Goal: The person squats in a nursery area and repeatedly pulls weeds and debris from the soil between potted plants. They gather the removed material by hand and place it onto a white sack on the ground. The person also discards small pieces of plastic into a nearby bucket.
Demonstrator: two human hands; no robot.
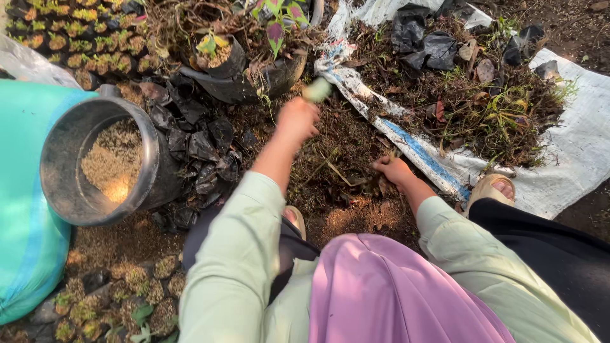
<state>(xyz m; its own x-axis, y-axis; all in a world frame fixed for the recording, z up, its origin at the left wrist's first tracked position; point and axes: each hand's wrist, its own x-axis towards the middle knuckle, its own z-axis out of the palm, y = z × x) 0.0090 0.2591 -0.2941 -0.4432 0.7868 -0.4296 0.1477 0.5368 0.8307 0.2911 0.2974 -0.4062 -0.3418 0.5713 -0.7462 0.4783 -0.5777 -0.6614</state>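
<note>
While the left hand (297, 119) is closed around a pale green handle (317, 89), the right hand (393, 170) pinches soil (343, 146) near the white sack's edge (413, 152).

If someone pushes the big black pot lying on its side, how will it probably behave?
The black pot lies on its side and looks round, so it may roll. It seems stiff, not floppy. The pale grainy fill inside could spill through the open mouth.

Left hand (296, 119) raised, reaching forward, fingers curled shut in fist, back of hand toward camera. Left forearm bare, pale green sleeve pushed back past wrist. Right hand (392, 169) lower, closer to body, palm down, fingers bent and pressed downward. Right wrist bare, pale green sleeve covering forearm. Elbows bent, hands well apart.
</note>
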